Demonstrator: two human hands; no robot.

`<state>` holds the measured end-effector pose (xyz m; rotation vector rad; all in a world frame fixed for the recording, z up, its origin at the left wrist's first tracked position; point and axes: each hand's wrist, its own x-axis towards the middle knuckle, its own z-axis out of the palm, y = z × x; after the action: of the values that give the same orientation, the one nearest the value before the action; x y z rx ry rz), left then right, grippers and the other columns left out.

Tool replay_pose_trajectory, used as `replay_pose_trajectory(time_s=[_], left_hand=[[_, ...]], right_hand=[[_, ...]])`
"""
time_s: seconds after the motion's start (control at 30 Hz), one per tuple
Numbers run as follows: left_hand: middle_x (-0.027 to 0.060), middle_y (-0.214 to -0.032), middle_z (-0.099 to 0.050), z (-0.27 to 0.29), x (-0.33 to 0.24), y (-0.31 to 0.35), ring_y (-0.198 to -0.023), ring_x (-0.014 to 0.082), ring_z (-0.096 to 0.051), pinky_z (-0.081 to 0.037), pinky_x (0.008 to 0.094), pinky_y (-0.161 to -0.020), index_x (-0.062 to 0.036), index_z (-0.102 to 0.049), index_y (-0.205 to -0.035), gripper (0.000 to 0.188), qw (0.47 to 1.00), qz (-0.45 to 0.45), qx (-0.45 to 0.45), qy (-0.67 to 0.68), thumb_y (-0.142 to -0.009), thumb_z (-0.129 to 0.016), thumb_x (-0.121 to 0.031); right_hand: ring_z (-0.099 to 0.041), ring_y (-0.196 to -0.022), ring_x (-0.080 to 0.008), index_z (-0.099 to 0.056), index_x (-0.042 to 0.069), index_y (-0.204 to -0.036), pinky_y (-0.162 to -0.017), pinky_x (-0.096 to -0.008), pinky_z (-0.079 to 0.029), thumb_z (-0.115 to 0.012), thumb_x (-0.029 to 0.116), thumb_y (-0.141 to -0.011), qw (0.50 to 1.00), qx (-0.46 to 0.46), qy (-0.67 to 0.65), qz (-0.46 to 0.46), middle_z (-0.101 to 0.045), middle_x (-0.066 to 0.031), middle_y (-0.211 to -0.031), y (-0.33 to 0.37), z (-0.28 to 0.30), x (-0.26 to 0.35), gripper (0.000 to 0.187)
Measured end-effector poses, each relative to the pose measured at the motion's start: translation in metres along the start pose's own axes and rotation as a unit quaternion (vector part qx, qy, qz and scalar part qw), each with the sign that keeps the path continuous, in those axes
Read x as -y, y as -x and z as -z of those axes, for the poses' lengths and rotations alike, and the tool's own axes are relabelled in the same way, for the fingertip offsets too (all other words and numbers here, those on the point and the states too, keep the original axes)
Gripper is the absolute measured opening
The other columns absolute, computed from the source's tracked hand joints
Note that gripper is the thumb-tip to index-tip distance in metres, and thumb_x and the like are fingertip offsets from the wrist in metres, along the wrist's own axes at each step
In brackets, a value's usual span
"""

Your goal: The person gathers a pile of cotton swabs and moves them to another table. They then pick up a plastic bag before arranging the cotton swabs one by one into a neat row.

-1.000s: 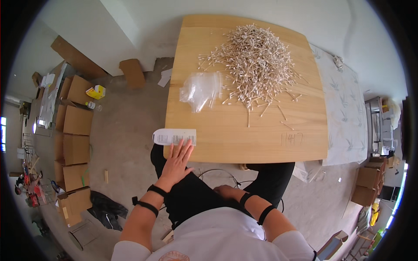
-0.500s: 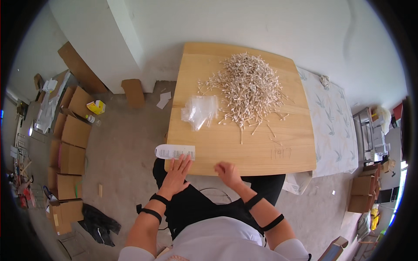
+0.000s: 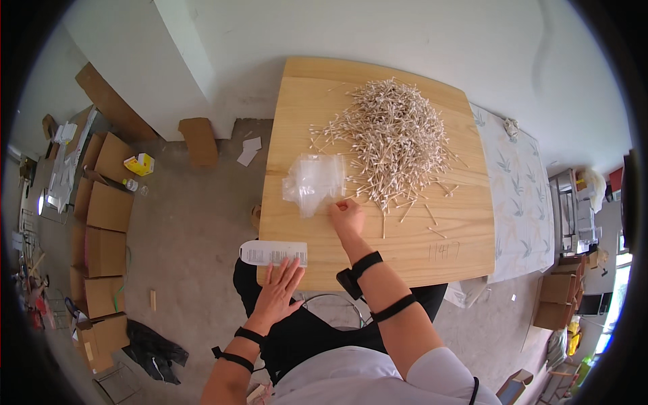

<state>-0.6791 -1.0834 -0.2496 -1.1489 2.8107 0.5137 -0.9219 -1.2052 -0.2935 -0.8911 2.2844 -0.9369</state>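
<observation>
A large heap of white-tipped cotton swabs covers the far right part of the wooden table. To its left lies a stack of clear plastic bags. My right hand is closed, with curled fingers low over the table at the near right corner of the bags; what it holds, if anything, is hidden. At the near left edge lies a flat white printed package with one rounded end. My left hand is open, its spread fingertips resting on the package's right end.
A patterned white cloth covers a surface right of the table. Several open cardboard boxes line the floor at left, with a black plastic bag near them. A white wall stands behind the table.
My right hand has moved forward from the table's near edge to beside the plastic bags. My left hand stays at the white package. The view has shifted slightly.
</observation>
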Motion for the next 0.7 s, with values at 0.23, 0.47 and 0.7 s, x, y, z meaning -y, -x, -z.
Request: replay_pose_trajectory(time_s=[0.23,0.47,0.7], left_hand=[[0.0147,-0.152,-0.029,0.009,-0.006,0.002,-0.14,0.0347,-0.027,-0.018,0.0504,-0.116,-0.0074,-0.034,-0.145,0.079,0.992,0.019,-0.085,0.09,-0.081,-0.07,-0.036],[0.0113,-0.142,-0.043,0.022,-0.057,-0.065,-0.125,0.0229,-0.045,-0.04,0.0379,-0.101,-0.0035,-0.037,-0.143,0.059,0.747,0.158,-0.211,0.611,-0.093,-0.062,-0.022],[0.0028,-0.092,-0.067,0.018,-0.068,-0.08,-0.084,0.0097,-0.061,-0.047,0.0246,-0.077,-0.0032,-0.064,-0.101,0.02,0.615,0.247,-0.149,0.734,-0.09,-0.068,-0.019]], right_hand=[[-0.051,-0.056,-0.0068,-0.059,0.006,-0.089,-0.049,-0.0213,-0.038,-0.066,0.013,-0.089,0.9,0.14,-0.4,-0.108,-0.068,-0.0065,-0.081,0.048,0.059,-0.034,0.01],[-0.052,-0.063,-0.0064,-0.055,0.003,-0.104,-0.056,-0.02,-0.038,-0.063,0.006,-0.091,0.834,0.23,-0.489,-0.112,-0.068,-0.0054,-0.089,0.092,0.107,-0.065,0.015],[-0.05,-0.064,-0.0061,-0.055,0.004,-0.116,-0.057,-0.0193,-0.038,-0.066,0.007,-0.09,0.836,0.225,-0.489,-0.104,-0.067,-0.0032,-0.09,0.115,0.127,-0.06,0.028]])
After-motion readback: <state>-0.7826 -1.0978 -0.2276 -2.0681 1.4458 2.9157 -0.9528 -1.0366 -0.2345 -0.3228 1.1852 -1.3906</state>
